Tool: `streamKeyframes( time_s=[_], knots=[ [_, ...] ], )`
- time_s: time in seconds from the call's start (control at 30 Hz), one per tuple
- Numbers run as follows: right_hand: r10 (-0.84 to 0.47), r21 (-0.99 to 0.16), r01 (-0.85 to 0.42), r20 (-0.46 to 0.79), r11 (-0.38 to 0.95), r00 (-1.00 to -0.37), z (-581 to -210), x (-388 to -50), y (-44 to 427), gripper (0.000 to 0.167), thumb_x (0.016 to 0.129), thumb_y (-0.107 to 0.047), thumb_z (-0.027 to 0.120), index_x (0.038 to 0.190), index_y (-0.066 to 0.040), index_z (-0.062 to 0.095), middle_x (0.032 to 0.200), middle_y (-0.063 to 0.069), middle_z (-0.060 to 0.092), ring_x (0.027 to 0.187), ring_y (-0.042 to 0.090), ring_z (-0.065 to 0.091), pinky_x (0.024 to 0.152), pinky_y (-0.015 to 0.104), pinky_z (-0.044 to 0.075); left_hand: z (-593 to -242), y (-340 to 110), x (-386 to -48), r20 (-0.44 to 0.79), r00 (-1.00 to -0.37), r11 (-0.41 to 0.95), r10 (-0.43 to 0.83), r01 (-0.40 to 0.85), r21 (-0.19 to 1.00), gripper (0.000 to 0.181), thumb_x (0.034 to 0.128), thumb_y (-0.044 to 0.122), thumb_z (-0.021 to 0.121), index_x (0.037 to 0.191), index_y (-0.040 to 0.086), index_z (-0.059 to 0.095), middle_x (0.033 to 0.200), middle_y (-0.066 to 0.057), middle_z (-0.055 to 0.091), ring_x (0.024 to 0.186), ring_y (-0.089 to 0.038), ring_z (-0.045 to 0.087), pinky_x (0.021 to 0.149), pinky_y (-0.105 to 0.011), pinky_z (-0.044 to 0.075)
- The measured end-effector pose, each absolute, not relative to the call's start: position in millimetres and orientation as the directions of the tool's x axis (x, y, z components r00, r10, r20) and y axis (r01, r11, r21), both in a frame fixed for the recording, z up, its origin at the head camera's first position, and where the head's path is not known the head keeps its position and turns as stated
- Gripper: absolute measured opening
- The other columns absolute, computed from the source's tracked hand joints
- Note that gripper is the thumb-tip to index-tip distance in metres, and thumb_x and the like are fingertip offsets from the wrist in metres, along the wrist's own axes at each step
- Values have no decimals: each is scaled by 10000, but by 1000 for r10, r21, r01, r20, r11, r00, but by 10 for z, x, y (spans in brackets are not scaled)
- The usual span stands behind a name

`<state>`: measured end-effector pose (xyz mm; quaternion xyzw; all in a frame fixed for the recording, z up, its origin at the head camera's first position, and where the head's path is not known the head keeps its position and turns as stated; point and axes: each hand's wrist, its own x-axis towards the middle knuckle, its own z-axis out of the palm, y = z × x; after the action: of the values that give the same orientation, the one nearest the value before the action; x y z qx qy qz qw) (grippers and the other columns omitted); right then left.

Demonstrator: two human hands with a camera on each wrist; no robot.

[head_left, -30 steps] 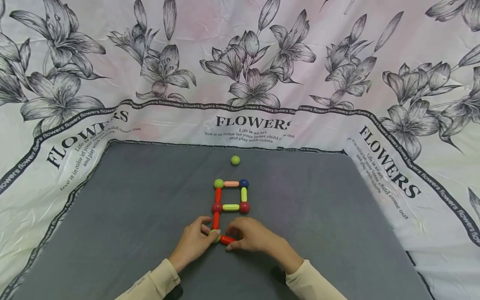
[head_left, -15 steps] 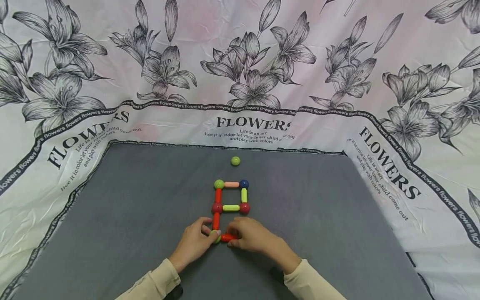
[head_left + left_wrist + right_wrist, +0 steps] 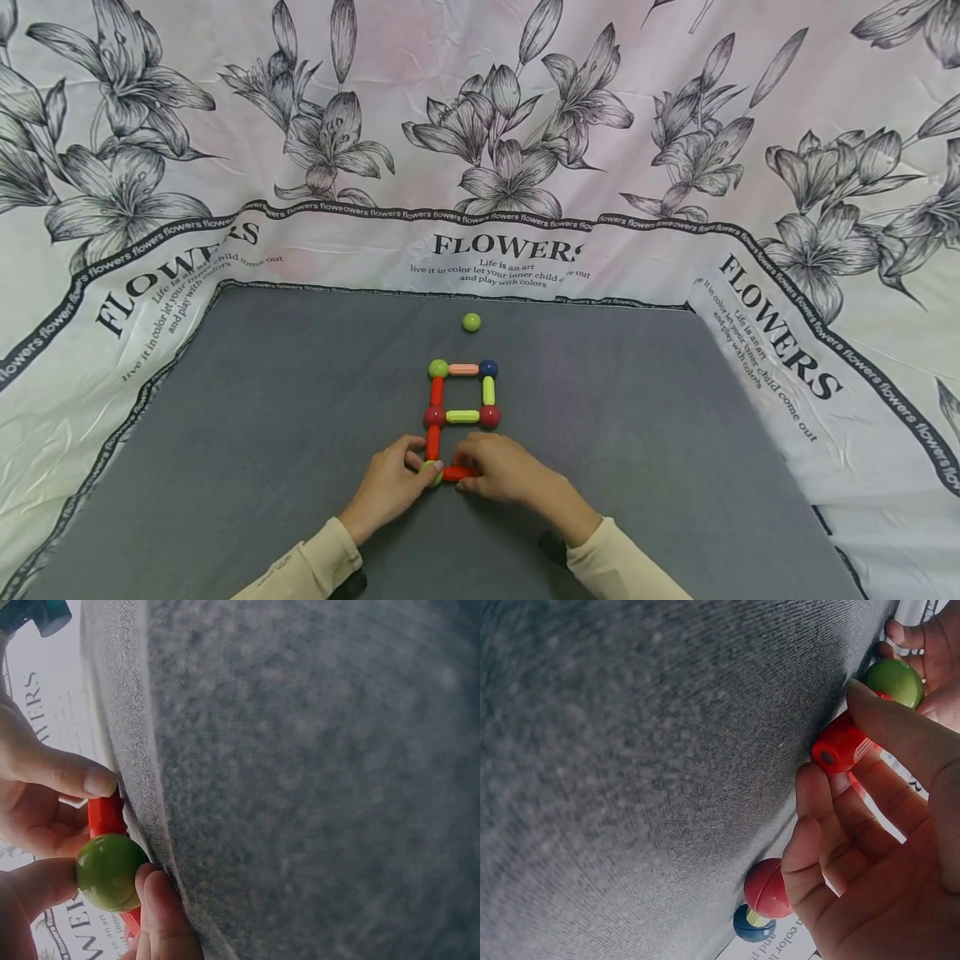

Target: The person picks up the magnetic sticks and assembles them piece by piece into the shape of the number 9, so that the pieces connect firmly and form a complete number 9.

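Note:
My left hand [image 3: 390,483] pinches a green ball [image 3: 111,871] between thumb and fingers at the near end of a ball-and-rod figure. My right hand [image 3: 510,471] pinches a red rod [image 3: 841,744] whose left end meets that ball; its free end shows a dark round tip in the right wrist view. Another red rod [image 3: 432,442] runs from the green ball up to a dark red ball [image 3: 435,417]. Beyond it, a square is made with a yellow-green rod [image 3: 462,417], a second dark red ball [image 3: 490,417], a blue ball [image 3: 488,368] and a green corner ball [image 3: 438,368].
A loose green ball [image 3: 471,322] lies behind the figure. The grey cloth surface [image 3: 637,417] is bordered at the back and sides by a white flower-printed sheet [image 3: 495,250].
The red rod in my right hand has swung slightly, its right end moving away from me, so it lies closer to level across the head view. The left hand stays on the green ball.

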<state>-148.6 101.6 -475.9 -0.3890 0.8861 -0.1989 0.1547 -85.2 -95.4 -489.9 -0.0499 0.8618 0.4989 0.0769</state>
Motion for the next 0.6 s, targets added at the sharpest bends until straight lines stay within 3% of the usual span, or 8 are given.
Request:
streamKeyframes(
  time_s=[0.6],
  knots=[
    [-742, -458, -627, -118, 630, -660, -4733, -1448, 999, 188, 863, -227, 800, 1020, -155, 724, 897, -61, 615, 734, 24, 488, 656, 187, 417, -4897, -949, -861, -176, -984, 510, -10, -157, 846, 441, 907, 260, 741, 1255, 14, 630, 834, -30, 657, 637, -105, 585, 585, -272, 448]
  ],
)
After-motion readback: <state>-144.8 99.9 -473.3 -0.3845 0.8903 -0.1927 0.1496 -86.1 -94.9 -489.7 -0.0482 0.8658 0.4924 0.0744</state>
